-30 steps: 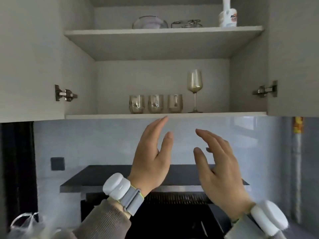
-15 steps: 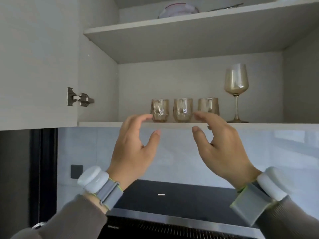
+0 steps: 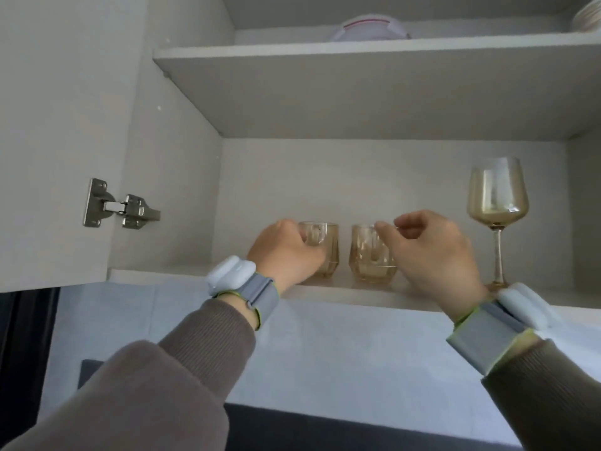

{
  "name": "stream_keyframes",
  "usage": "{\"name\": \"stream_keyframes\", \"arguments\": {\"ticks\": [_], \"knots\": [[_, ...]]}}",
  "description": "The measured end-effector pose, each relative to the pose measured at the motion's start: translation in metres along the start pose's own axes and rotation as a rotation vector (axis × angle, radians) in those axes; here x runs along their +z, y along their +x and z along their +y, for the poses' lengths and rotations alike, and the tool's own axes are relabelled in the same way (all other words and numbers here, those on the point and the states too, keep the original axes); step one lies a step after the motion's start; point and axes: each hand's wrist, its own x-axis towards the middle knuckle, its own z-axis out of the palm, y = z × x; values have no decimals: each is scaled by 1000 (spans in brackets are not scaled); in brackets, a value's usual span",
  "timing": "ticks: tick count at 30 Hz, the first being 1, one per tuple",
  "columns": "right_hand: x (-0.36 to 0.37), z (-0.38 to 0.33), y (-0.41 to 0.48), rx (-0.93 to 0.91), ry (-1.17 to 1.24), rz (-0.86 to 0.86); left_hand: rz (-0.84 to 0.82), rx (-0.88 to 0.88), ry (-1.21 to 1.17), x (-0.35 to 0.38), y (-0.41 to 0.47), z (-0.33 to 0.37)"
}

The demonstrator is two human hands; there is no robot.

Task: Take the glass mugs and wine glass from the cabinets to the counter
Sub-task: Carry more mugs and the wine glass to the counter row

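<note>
Two amber glass mugs stand on the lower cabinet shelf. My left hand is curled around the handle side of the left mug, which still rests on the shelf. My right hand is just right of the middle mug, its fingers curled and the thumb tip near that mug's rim. It hides whatever stands behind it, so I cannot tell if it grips anything. An amber wine glass stands upright at the right, untouched.
The cabinet door hangs open at the left with its metal hinge. A bowl and stacked plates sit on the upper shelf. A dark range hood lies below the cabinet.
Both hands rose from below the shelf edge into the cabinet. The left hand closed on the left mug; the right hand now covers the third mug seen earlier.
</note>
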Motion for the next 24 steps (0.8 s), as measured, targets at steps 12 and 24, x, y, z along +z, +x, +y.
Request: {"name": "stream_keyframes", "arguments": {"ticks": [12,24], "knots": [[28,-12,19,241,107,-182,-50,-170,-399,25,35,3],[30,-14,21,273,48,-197,-8,-135,-290,9,21,-8]]}}
